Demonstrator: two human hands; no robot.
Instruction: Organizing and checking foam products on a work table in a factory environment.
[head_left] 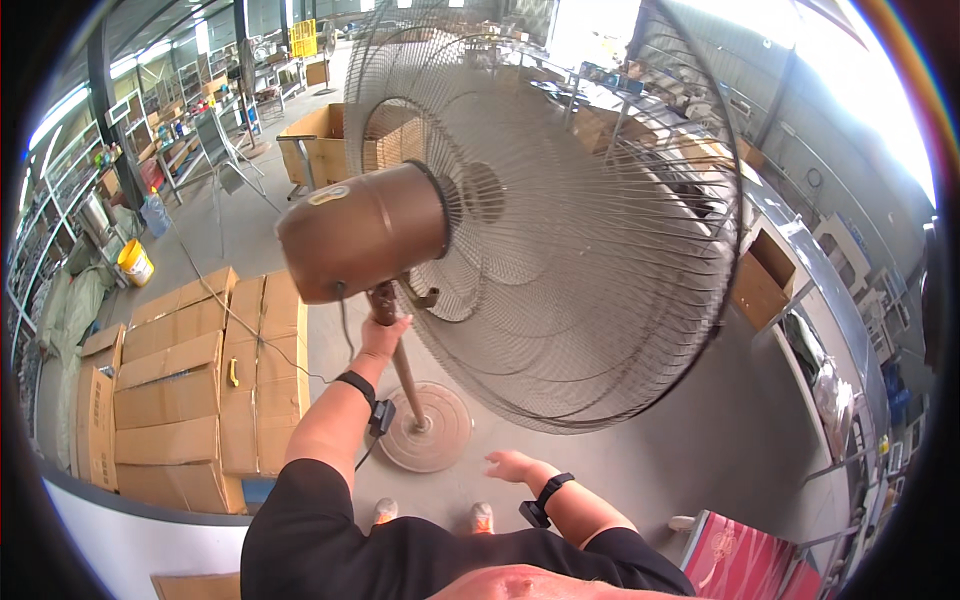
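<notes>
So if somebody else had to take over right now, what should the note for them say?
Left hand: gripping the pole of the standing fan, just under the brown motor housing.
Right hand: open, holding nothing, hovering low beside the round base.
Fan: upright on the concrete floor, wire cage facing away, cord hanging from the motor.
Nearby: cardboard boxes on the left.
Done: fan steadied by one hand. Left: cannot tell from this view.

A single head-worn fisheye view looks steeply down, close behind the standing fan point(480, 220) and concrete floor point(700, 450).
</notes>
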